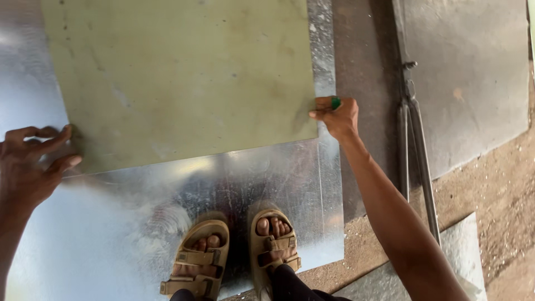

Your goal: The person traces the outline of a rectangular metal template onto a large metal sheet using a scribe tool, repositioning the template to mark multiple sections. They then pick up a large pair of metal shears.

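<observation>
Bare arms; 2 tan strap sandals (196, 262), dark trousers (290, 284).

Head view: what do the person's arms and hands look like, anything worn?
Both arms are bare as far as the picture shows: no sleeves, gloves, watch or rings visible. The left hand shows only to the wrist and a bit of forearm; the right hand comes with a long, slim bare forearm running to the bottom edge.
</observation>
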